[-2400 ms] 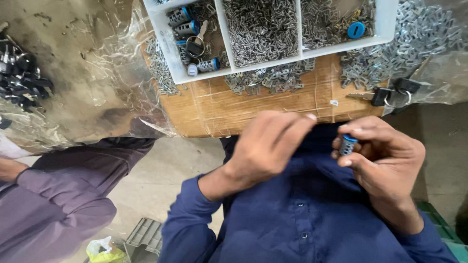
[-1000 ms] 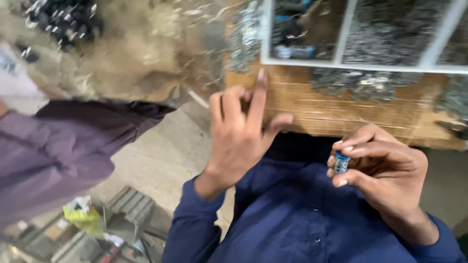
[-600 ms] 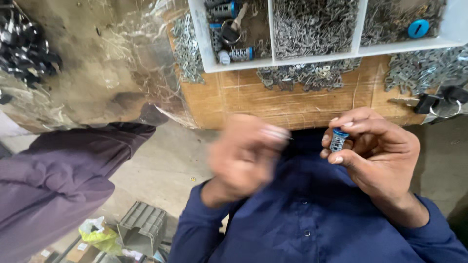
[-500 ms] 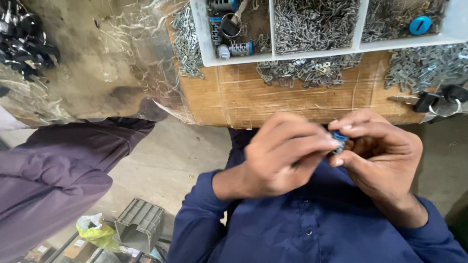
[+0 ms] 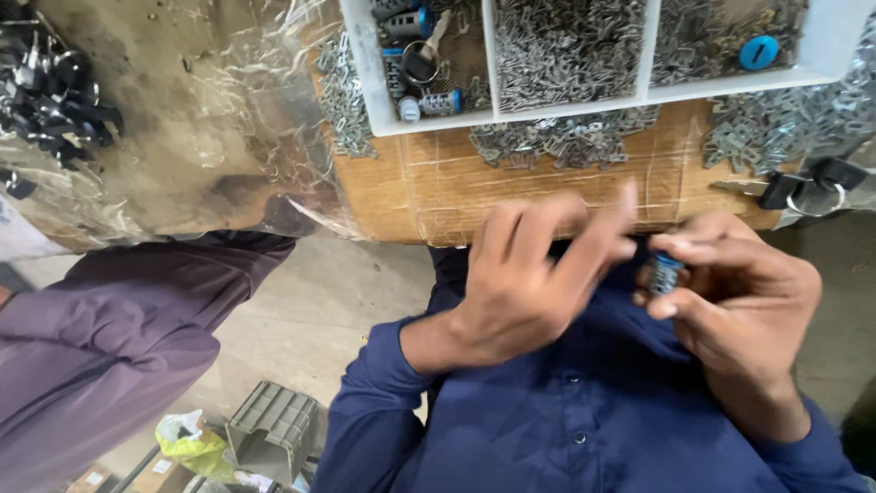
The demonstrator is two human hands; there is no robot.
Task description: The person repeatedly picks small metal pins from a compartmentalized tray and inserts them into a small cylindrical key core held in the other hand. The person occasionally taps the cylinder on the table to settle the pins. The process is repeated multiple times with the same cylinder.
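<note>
My right hand (image 5: pixel 744 301) grips a small blue and silver lock cylinder (image 5: pixel 663 272) between thumb and fingers, close to my chest. My left hand (image 5: pixel 534 269) is blurred just left of it, fingers spread and raised, with nothing clearly in it. Both hands hover below the wooden bench edge (image 5: pixel 411 196). A white divided tray (image 5: pixel 365 78) on the bench holds several lock cylinders (image 5: pixel 415 27), heaps of small metal pieces (image 5: pixel 566 46) and a blue cap (image 5: pixel 759 52).
Loose metal pieces (image 5: pixel 776 132) lie around the tray. A key with a black head and ring (image 5: pixel 794 187) rests at the bench's right. Black keys (image 5: pixel 55 91) lie on plastic sheeting far left. A person's purple sleeve (image 5: pixel 100 338) is at left; a grey crate (image 5: pixel 274 424) stands on the floor.
My left hand reached up toward the bench, came back to touch the cylinder in my right hand, and now lifts away with its fingers spread. My right hand has kept the cylinder.
</note>
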